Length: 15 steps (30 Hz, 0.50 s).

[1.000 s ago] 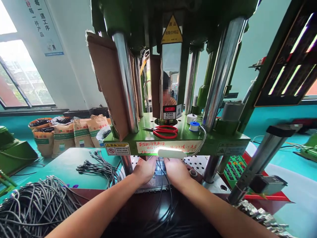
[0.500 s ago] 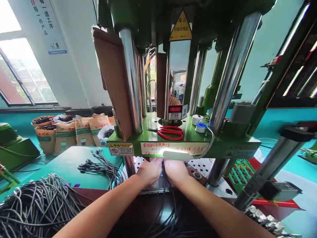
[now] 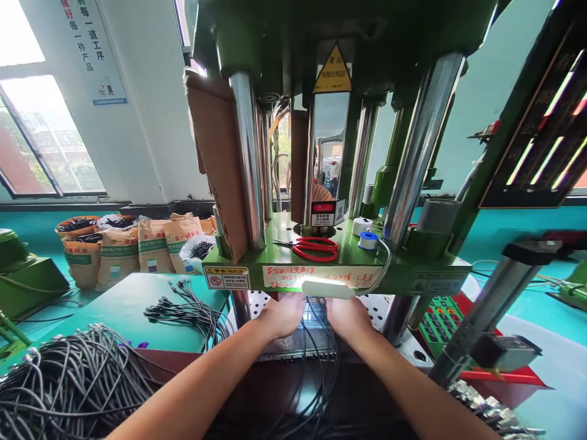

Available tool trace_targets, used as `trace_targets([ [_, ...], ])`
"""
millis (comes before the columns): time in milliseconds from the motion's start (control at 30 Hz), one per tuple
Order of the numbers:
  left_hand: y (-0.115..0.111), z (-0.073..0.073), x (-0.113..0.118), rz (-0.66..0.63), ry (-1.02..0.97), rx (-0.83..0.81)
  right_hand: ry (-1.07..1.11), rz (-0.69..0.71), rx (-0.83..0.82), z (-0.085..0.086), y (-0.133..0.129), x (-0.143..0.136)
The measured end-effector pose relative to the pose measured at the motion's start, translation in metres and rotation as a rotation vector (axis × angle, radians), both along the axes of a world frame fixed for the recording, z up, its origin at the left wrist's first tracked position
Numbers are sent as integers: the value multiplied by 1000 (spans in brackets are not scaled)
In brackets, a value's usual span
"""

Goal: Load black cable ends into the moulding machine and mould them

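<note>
My left hand reaches under the press to the left side of a metal mould. Its fingers are curled together, with the tips hidden by the lamp. On the mould's right side is my right hand, also closed, its fingertips behind the lamp. Several black cables run from between both hands over the mould's front edge and hang down. I cannot make out whether either hand grips one. A lit white lamp hangs just above the hands.
Red-handled scissors and a blue-and-white tape spool lie on the green press. At left are a large cable pile and a smaller cable bundle. Metal parts sit at lower right, below a control panel.
My hands were together over the cables and are now apart, the right one moved to the right. More of the mould and cables shows between them. The view has shifted slightly.
</note>
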State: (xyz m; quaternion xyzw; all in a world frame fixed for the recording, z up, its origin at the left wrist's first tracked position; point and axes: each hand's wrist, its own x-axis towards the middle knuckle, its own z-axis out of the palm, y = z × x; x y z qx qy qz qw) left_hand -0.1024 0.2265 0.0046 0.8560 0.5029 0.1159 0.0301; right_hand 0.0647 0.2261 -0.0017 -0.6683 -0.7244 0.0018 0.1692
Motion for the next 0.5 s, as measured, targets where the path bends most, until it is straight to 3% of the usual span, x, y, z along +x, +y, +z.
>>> trace_targets([
  [100,-6,5,20,-79,2,26,0,-98,-42,-3,-4,18],
  [200,-10,4,33,-84,11,42,12,-95,-66,-7,-7,20],
  [500,-5,3,36,-42,47,32,31,-5,-66,-15,-5,13],
])
